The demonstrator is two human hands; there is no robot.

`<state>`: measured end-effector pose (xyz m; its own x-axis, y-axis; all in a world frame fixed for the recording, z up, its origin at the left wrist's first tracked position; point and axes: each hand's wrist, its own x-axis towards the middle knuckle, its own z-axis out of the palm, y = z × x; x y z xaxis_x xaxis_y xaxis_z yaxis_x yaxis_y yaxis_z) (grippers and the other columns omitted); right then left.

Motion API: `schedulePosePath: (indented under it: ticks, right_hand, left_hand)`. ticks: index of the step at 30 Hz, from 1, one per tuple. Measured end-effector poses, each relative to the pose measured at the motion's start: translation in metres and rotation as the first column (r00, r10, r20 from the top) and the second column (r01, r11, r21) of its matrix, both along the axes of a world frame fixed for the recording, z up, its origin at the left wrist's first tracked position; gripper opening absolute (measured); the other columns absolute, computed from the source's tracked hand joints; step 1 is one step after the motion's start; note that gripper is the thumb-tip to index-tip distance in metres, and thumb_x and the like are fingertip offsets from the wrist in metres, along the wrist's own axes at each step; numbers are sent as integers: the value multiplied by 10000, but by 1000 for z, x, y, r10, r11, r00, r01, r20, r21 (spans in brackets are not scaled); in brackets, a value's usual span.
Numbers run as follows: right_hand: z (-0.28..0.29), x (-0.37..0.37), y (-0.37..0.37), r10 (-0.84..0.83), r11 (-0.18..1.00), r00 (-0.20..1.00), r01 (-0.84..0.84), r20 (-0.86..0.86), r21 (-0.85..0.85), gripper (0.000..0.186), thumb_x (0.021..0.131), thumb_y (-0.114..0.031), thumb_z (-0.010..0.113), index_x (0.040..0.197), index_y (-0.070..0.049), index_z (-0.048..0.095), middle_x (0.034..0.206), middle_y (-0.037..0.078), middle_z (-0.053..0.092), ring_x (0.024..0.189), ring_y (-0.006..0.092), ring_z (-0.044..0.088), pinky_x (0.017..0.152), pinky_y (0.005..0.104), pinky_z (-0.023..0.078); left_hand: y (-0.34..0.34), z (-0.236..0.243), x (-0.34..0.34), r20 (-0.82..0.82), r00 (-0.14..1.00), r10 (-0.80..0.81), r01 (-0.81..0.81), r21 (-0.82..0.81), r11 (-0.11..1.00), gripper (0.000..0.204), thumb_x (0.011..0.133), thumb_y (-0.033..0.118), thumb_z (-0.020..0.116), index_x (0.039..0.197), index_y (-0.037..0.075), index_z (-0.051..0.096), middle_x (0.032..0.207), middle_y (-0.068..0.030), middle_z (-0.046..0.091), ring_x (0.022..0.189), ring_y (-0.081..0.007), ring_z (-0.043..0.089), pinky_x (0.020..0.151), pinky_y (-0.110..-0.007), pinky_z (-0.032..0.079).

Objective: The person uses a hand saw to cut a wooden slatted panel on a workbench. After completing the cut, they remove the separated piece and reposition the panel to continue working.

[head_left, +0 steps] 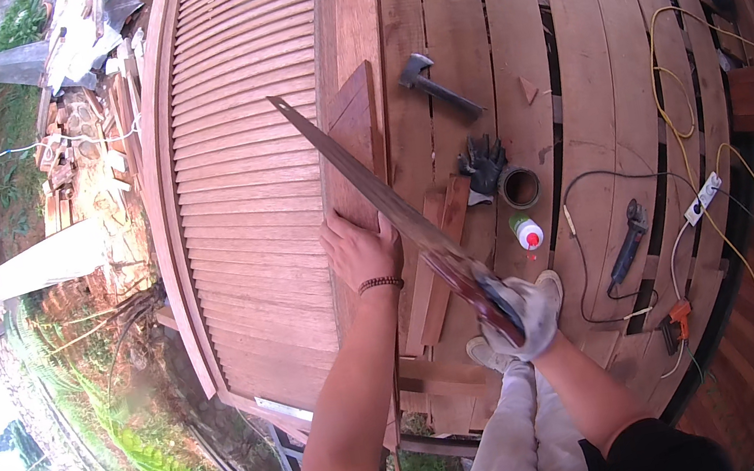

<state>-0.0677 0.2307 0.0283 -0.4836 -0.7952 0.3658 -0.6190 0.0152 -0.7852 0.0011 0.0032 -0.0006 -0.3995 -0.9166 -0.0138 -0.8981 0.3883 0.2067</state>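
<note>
From afar, my gloved right hand (527, 315) clasps the saw (380, 193), slanted across a board (356, 121) near the louvred panel (252, 157); should it skip, I judge it could cut my bare left hand (362, 248), resting on that board, grip unclear.

They're wearing black sleeves (668, 452), a dark left-wrist bracelet (380, 284), a whitish glove (538, 316) on the right hand (527, 310), pale trousers (509, 443), light shoes (551, 290)!

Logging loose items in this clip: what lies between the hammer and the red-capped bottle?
In the head view, a dark glove and a dark, round, hollow object lie on the planks between the hammer and the red-capped bottle.
</note>
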Motion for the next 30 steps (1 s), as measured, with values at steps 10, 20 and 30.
schedulePosePath:
  ticks: [10, 20, 30]
  right_hand:
    - [13, 31, 64, -40, 997, 986, 50, -160, 57, 552, 673, -43, 746, 1187, 55, 568, 1204, 238, 666, 687, 242, 671, 616, 346, 562]
    - [6, 8, -24, -68, 998, 997, 67, 31, 10, 628, 664, -45, 738, 1255, 52, 549, 1071, 199, 688, 702, 292, 649, 651, 380, 554]
    - [-1, -10, -70, -106, 993, 992, 109, 75, -37, 572, 689, -83, 730, 1232, 14, 577, 943, 174, 672, 712, 331, 636, 706, 408, 547]
  left_hand:
    - [-3, 1, 1, 22, 999, 46, -46, 11, 999, 753, 795, 414, 717, 1320, -50, 440, 1227, -212, 513, 1206, -384, 480, 1024, -437, 404]
    - [-4, -5, 1, 5, 999, 34, -35, 17, 999, 748, 784, 400, 726, 1314, -50, 450, 1208, -206, 519, 1201, -375, 487, 1023, -430, 409]
    - [1, 0, -7, 15, 1000, -2, 2, 11, 1000, 711, 791, 385, 715, 1299, -41, 457, 1205, -195, 522, 1198, -373, 486, 1018, -443, 405]
